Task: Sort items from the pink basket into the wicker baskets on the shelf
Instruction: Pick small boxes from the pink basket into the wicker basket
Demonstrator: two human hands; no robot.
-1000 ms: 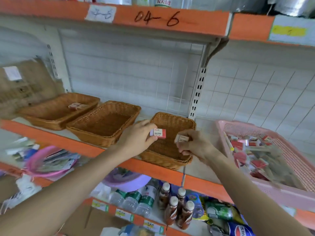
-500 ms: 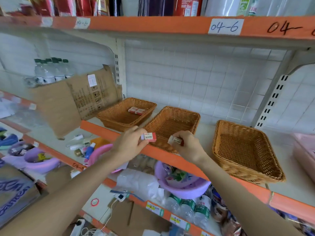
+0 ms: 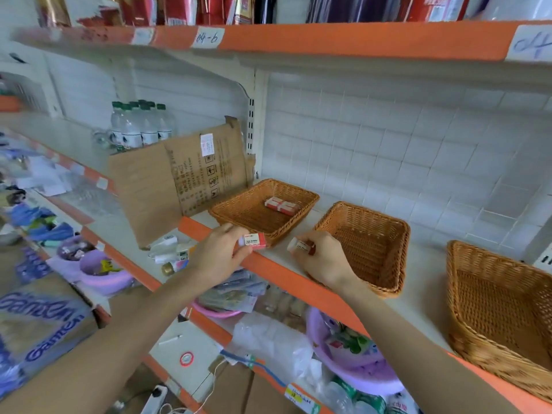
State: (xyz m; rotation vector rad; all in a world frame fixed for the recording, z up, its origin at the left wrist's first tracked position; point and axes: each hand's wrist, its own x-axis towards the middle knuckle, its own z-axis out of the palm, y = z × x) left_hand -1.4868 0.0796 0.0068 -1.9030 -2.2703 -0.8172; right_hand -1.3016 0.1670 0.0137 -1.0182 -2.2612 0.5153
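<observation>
Three wicker baskets stand on the orange-edged shelf. The left basket [image 3: 239, 213] holds two red-and-white erasers [image 3: 282, 205]. The middle basket [image 3: 388, 234] and the right basket [image 3: 478, 264] show bare wicker. My left hand [image 3: 219, 253] pinches a red-and-white 2B eraser [image 3: 255, 241] at the front corner of the left basket. Between the left and middle baskets, my right hand [image 3: 324, 261] holds a second small eraser [image 3: 300, 245] just above the shelf surface. The pink basket is out of view.
A brown cardboard sheet [image 3: 179, 180] leans at the shelf's left end, with water bottles [image 3: 139, 127] behind it. Below the shelf lip [image 3: 286, 276] sit purple tubs [image 3: 352, 363], packets and bottles. Another shelf runs overhead.
My view has swung left, so the pink basket has dropped out of sight. Both hands carried their erasers leftwards, from over the right basket to the left basket's front corner.
</observation>
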